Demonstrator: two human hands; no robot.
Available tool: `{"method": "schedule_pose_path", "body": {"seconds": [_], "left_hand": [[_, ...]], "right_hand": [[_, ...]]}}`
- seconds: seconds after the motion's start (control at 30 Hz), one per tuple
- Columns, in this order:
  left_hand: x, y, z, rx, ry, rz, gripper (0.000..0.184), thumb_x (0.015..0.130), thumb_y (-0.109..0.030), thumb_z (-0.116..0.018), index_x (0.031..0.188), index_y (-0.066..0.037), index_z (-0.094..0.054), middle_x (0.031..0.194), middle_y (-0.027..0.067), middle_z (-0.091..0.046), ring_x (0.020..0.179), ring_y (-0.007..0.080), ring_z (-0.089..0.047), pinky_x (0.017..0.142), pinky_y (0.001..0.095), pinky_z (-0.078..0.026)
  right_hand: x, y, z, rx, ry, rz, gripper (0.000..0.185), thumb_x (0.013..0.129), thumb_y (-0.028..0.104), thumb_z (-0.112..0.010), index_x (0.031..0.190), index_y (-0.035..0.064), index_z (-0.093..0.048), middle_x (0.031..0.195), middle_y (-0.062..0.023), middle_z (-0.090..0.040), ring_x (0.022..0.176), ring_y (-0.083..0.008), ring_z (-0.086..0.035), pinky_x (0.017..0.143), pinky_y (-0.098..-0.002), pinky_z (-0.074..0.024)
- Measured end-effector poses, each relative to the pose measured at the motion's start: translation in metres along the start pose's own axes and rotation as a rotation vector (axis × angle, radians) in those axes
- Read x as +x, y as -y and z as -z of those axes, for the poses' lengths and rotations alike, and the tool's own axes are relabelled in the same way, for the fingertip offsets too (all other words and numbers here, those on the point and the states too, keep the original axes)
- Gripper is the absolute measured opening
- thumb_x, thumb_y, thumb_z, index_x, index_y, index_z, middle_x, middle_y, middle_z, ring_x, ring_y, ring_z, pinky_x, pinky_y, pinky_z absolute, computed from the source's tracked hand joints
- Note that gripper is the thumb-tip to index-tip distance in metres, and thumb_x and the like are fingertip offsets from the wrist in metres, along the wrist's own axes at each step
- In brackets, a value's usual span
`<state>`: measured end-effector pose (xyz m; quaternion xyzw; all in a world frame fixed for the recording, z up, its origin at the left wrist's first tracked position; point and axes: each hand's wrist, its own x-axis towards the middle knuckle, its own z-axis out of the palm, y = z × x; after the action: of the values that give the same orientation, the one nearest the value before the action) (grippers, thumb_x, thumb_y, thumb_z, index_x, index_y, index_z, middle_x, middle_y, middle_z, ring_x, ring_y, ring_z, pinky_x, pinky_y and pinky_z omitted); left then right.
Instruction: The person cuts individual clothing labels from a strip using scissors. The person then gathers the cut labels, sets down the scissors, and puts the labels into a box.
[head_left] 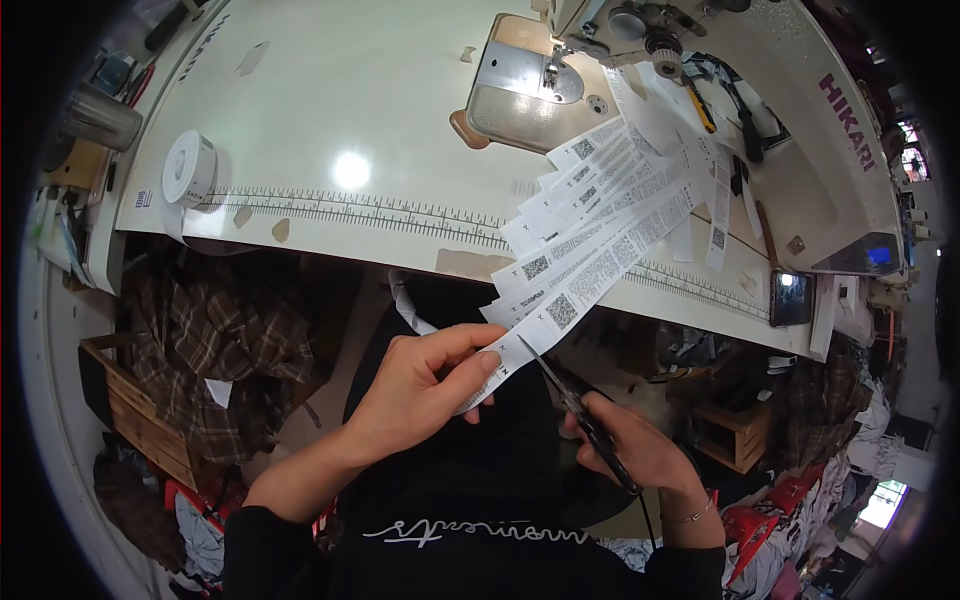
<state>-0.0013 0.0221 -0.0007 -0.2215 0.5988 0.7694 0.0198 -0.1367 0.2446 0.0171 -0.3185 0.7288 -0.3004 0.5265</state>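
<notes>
My left hand (415,390) pinches the near end of a white strip of printed care labels (610,258) between thumb and fingers, just off the table's front edge. My right hand (640,445) is closed around black-handled scissors (592,425). Their blade tips reach the strip just right of my left fingertips, close to a printed square code; whether they have cut in, I cannot tell. More label strips (560,210) lie fanned out beyond, overlapping on the table towards the sewing machine.
The sewing machine (530,85) stands at the back of the white table (330,110). A label roll (188,168) sits at the left, near a printed ruler (350,208). A phone (791,298) rests at the right edge. Plaid cloth (225,340) fills a wooden crate (140,410) below.
</notes>
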Motion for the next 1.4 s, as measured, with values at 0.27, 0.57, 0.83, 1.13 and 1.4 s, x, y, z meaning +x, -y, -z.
{"method": "schedule_pose_path", "body": {"seconds": [0.27, 0.57, 0.83, 1.13, 1.4], "left_hand": [[0.001, 0.001, 0.000, 0.008, 0.003, -0.013, 0.029, 0.093, -0.012, -0.054, 0.118, 0.001, -0.059, 0.070, 0.0033, -0.064, 0.057, 0.0049, -0.057, 0.051, 0.0198, -0.047], [-0.005, 0.003, 0.005, -0.003, -0.001, 0.011, 0.028, 0.092, -0.011, -0.055, 0.117, 0.002, -0.059, 0.071, 0.0038, -0.065, 0.058, 0.0048, -0.058, 0.051, 0.0197, -0.048], [-0.010, -0.011, -0.009, 0.176, 0.260, 0.011, 0.022, 0.091, -0.017, -0.057, 0.105, 0.000, -0.056, 0.065, 0.0036, -0.063, 0.055, 0.0074, -0.060, 0.051, 0.0203, -0.046], [-0.018, -0.003, 0.010, 0.199, 0.183, 0.088, 0.019, 0.092, -0.016, -0.056, 0.100, 0.000, -0.060, 0.071, 0.0051, -0.066, 0.062, 0.0087, -0.064, 0.054, 0.0214, -0.049], [-0.002, 0.010, -0.001, 0.182, 0.052, -0.029, 0.016, 0.090, -0.014, -0.059, 0.094, 0.001, -0.062, 0.059, 0.0003, -0.058, 0.053, 0.0036, -0.050, 0.049, 0.0213, -0.038]], "right_hand": [[0.001, 0.005, 0.000, 0.008, -0.016, -0.027, 0.038, 0.078, 0.030, -0.072, 0.094, 0.0018, -0.052, 0.067, -0.0127, -0.056, 0.059, -0.0272, -0.056, 0.056, -0.0352, -0.0414], [0.003, 0.006, 0.001, -0.019, -0.083, -0.003, 0.035, 0.076, 0.026, -0.076, 0.089, 0.0009, -0.054, 0.063, -0.0096, -0.054, 0.053, -0.0185, -0.052, 0.051, -0.0316, -0.0395], [0.023, 0.032, -0.005, 0.177, -0.127, 0.235, 0.018, 0.081, 0.009, -0.068, 0.085, -0.0002, -0.052, 0.061, 0.0010, -0.045, 0.056, -0.0030, -0.038, 0.049, -0.0216, -0.0323], [0.029, 0.044, 0.048, -0.728, -1.065, 0.241, 0.023, 0.069, 0.002, -0.066, 0.090, 0.0043, -0.057, 0.067, -0.0138, -0.056, 0.059, -0.0307, -0.057, 0.055, -0.0371, -0.0444], [0.062, 0.021, 0.101, -1.198, -1.337, 0.271, 0.025, 0.074, 0.013, -0.072, 0.091, 0.0055, -0.055, 0.073, -0.0087, -0.060, 0.064, -0.0266, -0.060, 0.053, -0.0370, -0.0454]]}}
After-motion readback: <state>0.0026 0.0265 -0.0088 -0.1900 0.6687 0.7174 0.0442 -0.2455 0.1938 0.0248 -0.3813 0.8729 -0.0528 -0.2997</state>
